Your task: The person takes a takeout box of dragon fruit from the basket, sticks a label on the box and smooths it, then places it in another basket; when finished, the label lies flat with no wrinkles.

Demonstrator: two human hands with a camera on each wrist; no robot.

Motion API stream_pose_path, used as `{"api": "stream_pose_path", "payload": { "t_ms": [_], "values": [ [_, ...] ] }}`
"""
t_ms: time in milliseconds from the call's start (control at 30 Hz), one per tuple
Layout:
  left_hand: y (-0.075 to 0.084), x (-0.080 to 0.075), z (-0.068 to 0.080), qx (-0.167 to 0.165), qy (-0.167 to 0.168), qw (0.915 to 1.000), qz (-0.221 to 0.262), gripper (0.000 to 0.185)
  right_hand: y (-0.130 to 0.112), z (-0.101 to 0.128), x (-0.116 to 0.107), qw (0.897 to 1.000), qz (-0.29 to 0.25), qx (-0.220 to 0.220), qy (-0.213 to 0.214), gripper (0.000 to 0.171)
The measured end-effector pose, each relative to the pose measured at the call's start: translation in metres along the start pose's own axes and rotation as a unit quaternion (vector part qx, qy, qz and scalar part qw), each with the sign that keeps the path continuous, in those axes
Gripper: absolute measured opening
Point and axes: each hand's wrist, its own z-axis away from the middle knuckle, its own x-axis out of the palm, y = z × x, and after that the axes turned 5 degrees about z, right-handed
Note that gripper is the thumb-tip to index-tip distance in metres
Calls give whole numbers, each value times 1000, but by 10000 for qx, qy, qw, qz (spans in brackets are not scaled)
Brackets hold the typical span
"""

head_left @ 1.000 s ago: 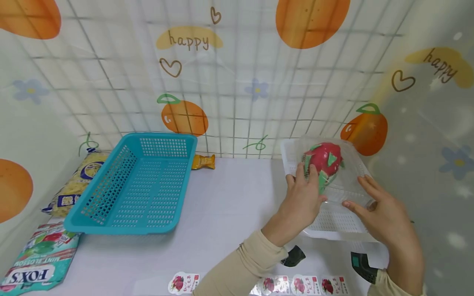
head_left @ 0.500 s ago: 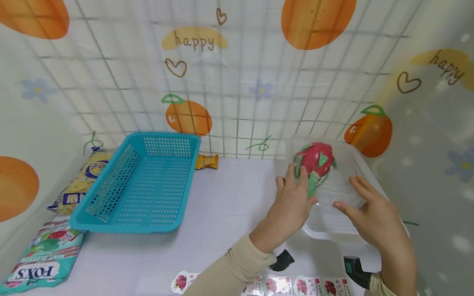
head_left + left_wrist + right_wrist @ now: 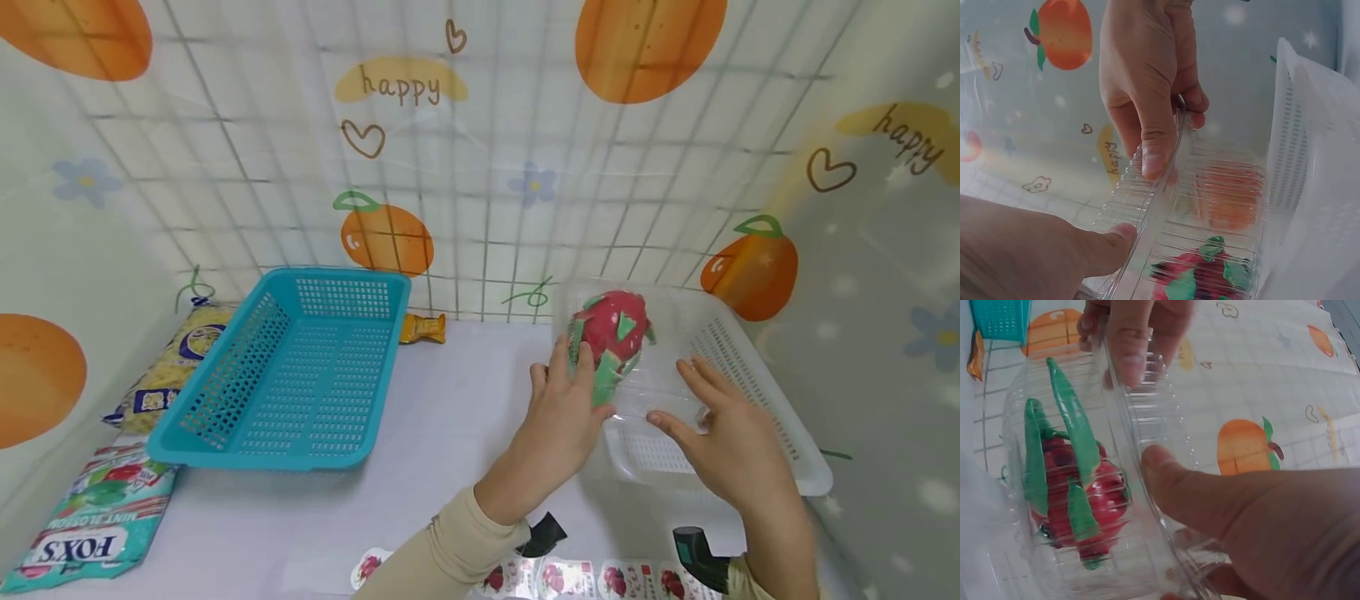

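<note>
A: Nearest, the head view shows both hands clamped on a clear clamshell box (image 3: pixel 637 358), left hand (image 3: pixel 558 417) and right hand (image 3: pixel 731 437) at opposite ends.

B: The wrist views add thumbs pinching its rim, a dragon fruit (image 3: pixel 1075 500) inside.

A: It's held over the white tray (image 3: pixel 750 392); farther left, the teal basket (image 3: pixel 292 375) sits on the surface.

Bright, even, diffuse light; shadows soft and faint. Head view bows at the edges. Wrist views soft up close, with glare on the clear box (image 3: pixel 1116 487).
</note>
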Motion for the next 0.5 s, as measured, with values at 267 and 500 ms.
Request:
{"api": "stream_pose_path", "payload": {
  "t_ms": [267, 500],
  "values": [
    [-13, -8, 8, 56, 133, 9999, 10, 75, -16, 0, 8, 9999, -115, -20, 27, 83],
    [-21, -17, 13, 151, 241, 9995, 113, 75, -30, 0, 11, 9996, -185, -112, 165, 82]
  ]
}}
